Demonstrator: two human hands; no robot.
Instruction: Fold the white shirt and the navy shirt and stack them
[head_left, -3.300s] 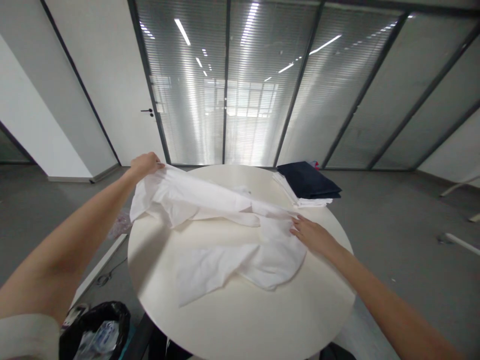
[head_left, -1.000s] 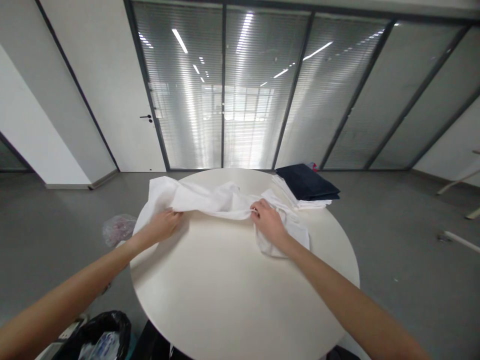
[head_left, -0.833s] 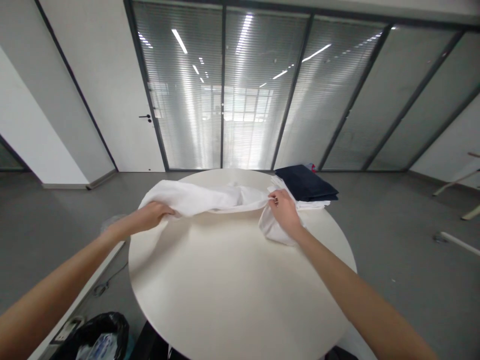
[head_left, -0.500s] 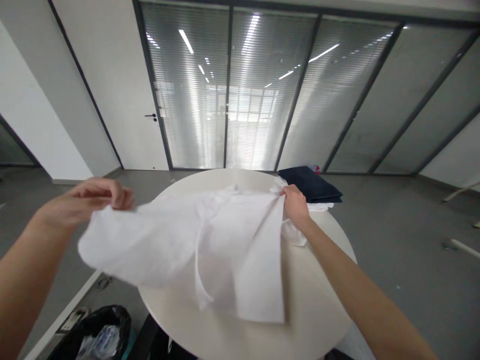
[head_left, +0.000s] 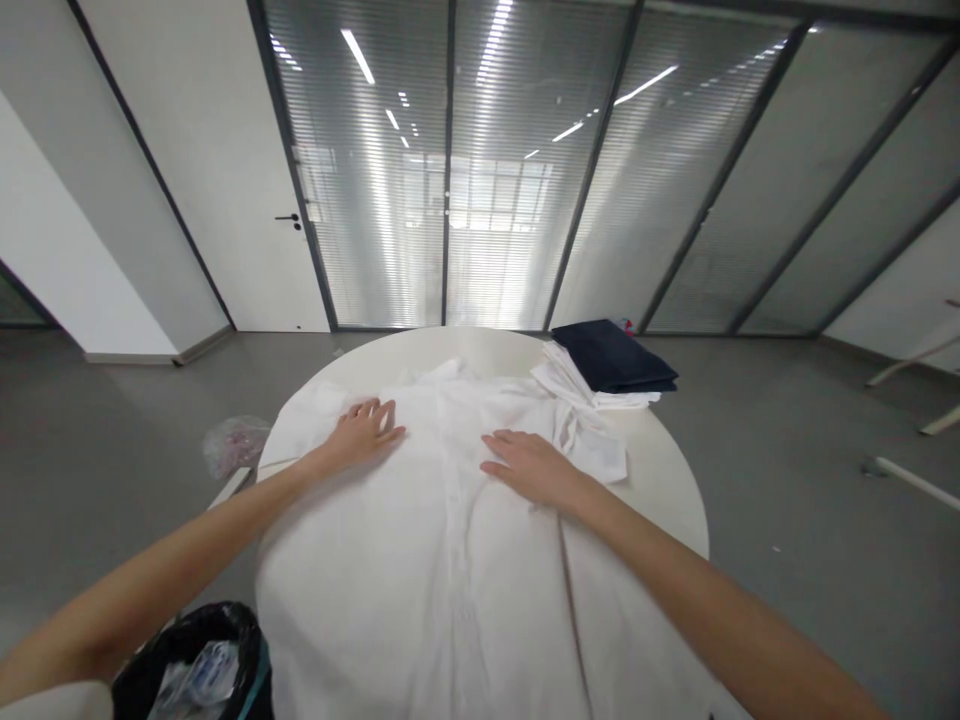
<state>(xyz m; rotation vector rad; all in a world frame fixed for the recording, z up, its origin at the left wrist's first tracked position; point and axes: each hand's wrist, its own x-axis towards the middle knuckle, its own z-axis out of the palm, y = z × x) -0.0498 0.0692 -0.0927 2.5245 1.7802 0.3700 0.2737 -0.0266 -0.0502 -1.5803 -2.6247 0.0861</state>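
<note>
A white button-front shirt (head_left: 405,560) lies spread over the round table (head_left: 660,460), its collar at the far side and its lower part toward me. My left hand (head_left: 361,432) rests flat on the upper left of the shirt, fingers apart. On the upper right, my right hand (head_left: 529,465) also lies flat with fingers stretched out. Neither hand grips the cloth. A short sleeve extends to the right beyond my right hand, and creases run down the front near the button strip.
At the table's back right, a folded dark navy cloth (head_left: 611,355) sits on folded white cloth (head_left: 562,375). A bin with a black liner (head_left: 247,640) stands at the lower left. A clear plastic bag (head_left: 234,445) lies on the floor. Glass partitions rise behind.
Both hands have let go of the shirt they were holding up and moved inward onto it. The shirt now lies spread over the table and reaches toward me.
</note>
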